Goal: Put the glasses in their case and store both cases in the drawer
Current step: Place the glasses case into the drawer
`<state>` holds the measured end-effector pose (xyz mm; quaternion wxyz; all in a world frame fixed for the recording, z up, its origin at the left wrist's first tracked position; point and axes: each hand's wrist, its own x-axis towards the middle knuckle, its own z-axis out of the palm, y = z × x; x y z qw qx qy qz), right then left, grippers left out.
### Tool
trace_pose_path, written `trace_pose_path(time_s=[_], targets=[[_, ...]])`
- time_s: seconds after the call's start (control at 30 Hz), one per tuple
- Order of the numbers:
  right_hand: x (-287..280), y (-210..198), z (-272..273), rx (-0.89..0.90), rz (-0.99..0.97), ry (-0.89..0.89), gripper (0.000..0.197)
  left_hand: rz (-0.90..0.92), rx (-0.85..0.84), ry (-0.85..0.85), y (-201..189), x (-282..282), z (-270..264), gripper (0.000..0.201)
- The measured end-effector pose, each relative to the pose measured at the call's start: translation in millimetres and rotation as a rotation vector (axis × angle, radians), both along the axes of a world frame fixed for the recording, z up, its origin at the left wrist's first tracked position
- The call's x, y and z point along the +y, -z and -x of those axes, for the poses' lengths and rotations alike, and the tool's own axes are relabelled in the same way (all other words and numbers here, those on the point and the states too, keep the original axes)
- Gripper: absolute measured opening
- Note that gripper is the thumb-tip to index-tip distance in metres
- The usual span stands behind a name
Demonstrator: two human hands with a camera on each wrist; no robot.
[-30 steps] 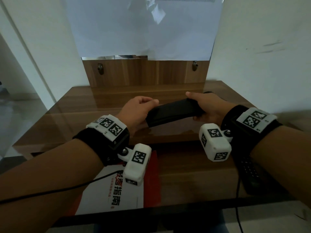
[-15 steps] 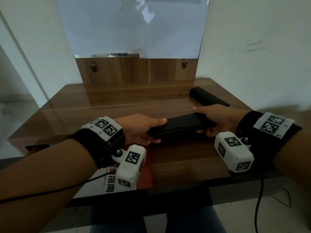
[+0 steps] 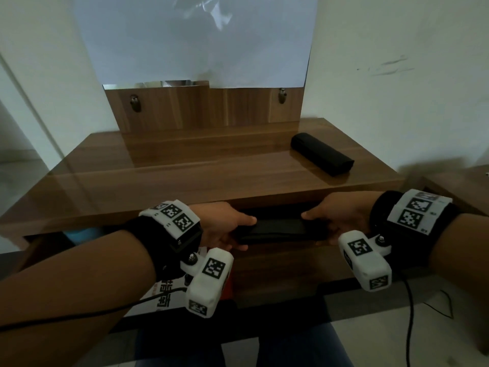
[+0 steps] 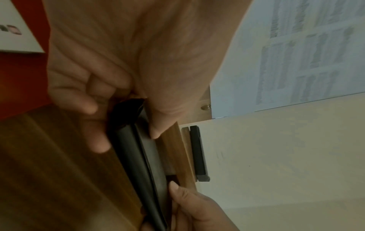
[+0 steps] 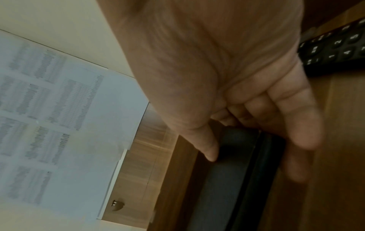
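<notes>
A long black glasses case (image 3: 277, 230) hangs level in the open drawer (image 3: 275, 271) under the desk top, close to its back. My left hand (image 3: 227, 229) pinches its left end between thumb and fingers (image 4: 98, 140). My right hand (image 3: 333, 221) grips the right end, thumb on top (image 5: 209, 150). In the left wrist view the same glasses case (image 4: 138, 156) shows closed. A second black case (image 3: 321, 153) lies closed on the desk top at the back right, apart from both hands. The glasses themselves are out of sight.
A red and white booklet (image 3: 169, 290) lies in the drawer's left part under my left wrist. A black remote control (image 5: 335, 48) lies in the drawer at the right. The wooden desk top (image 3: 185, 176) overhangs the drawer's back. Paper sheets (image 3: 195, 41) hang on the wall behind.
Both hands have carried the black case from above the desk top toward me and down into the open drawer. The second case on the desk has come into view.
</notes>
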<state>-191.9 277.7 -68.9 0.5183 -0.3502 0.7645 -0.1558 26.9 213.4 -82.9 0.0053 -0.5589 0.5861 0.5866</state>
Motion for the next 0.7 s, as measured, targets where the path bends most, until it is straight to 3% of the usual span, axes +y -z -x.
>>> trace_pose_path(time_s=[0.1,0.27,0.47,0.6,0.7], targets=[[-5,8,2,0.039,0.005,-0.005,0.03,-0.023,-0.056,-0.01,8,-1,4,0.027],[-12,18,6,0.058,0.0,0.0,0.033,0.018,-0.098,-0.033,25,-10,11,0.043],[-20,19,10,0.083,-0.009,0.021,0.039,0.098,-0.167,-0.029,36,-18,23,0.042],[-25,24,14,0.11,-0.018,0.046,0.05,0.16,-0.198,0.006,38,-18,28,0.024],[-29,24,11,0.104,-0.003,0.064,0.045,0.155,-0.155,-0.033,41,-19,31,0.034]])
